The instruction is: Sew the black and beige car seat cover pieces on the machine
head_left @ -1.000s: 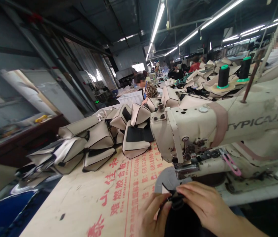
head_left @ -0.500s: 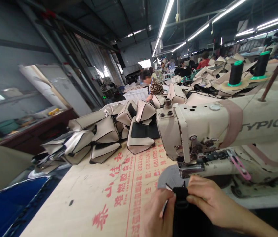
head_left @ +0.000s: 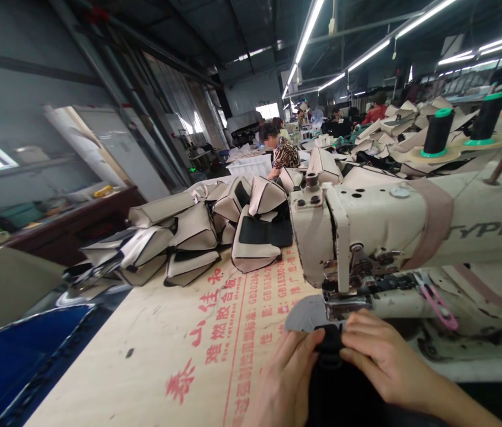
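Note:
A black strap piece with a dark buckle-like fitting [head_left: 330, 356] lies between my two hands, just in front of the sewing machine's [head_left: 335, 302] presser area. My left hand [head_left: 289, 367] pinches its left edge between thumb and fingers. On the opposite edge, my right hand [head_left: 378, 353] has its fingers curled and thumb pressed against the piece. The front end of the strap reaches the round grey plate [head_left: 304, 314] below the machine head. Whether it lies under the presser foot is hidden. Below the fitting, the black material is too dark to make out.
Beige pieces with black edging [head_left: 195, 228] are heaped behind the plywood tabletop [head_left: 144, 356]. Black thread cones [head_left: 437, 133] stand above the machine, and a pink clip-like item [head_left: 440, 305] hangs on it. A blue container [head_left: 24, 362] stands at left. Another person [head_left: 284, 151] works beyond the heap.
Both hands have moved slightly forward with the black strap, bringing its front end nearer the machine head. The camera view has shifted a little. Both hands keep their hold.

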The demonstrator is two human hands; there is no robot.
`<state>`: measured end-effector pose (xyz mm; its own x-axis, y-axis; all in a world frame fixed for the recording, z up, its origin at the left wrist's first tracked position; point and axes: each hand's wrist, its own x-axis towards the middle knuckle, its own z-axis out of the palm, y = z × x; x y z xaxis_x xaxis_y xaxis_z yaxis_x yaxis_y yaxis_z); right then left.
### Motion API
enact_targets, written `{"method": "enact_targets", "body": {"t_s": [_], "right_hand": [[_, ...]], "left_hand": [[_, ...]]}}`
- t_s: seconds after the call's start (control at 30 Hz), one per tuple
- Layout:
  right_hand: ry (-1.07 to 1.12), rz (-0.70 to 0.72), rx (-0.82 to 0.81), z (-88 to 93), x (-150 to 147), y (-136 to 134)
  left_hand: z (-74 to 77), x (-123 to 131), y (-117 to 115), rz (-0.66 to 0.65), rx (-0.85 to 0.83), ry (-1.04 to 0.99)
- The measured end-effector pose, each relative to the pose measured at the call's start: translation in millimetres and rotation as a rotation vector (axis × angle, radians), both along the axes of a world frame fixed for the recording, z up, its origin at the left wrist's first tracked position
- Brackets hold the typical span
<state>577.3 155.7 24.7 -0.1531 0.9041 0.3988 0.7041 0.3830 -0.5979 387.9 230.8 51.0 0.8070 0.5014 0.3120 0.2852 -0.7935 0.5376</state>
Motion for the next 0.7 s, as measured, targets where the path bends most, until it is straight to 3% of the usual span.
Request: {"method": "enact_targets", "body": {"t_s": [0.2,0.37,0.47,0.57,0.6,0.7], "right_hand": [[-0.021,-0.014,-0.026,-5.5,1.9,-2.6],[0.083,-0.033,-0.063,-12.1,3.7,0.1],[0.012,0.032,0.045,-15.5,3.8,2.1],[0.013,-0.029,0.110,-20.2,3.1,2.0],[0.017,-0.044,0.123,-21.8,3.2,1.5],[0.030,-0.047,0.134,-25.0,5.2,-1.3]], "left_hand": [[10.7,1.0,1.3,0.021,-0.254,0.099],[3.9,0.8,4.9,0.045,-0.317,0.091],[-7.4,3.7,4.2,0.201,-0.338,0.009],[-16.8,6.6,2.7,0.369,-0.351,-0.120],[-18.4,7.2,2.6,0.353,-0.359,-0.154],[-19.0,8.4,4.2,0.140,-0.388,-0.155]]}}
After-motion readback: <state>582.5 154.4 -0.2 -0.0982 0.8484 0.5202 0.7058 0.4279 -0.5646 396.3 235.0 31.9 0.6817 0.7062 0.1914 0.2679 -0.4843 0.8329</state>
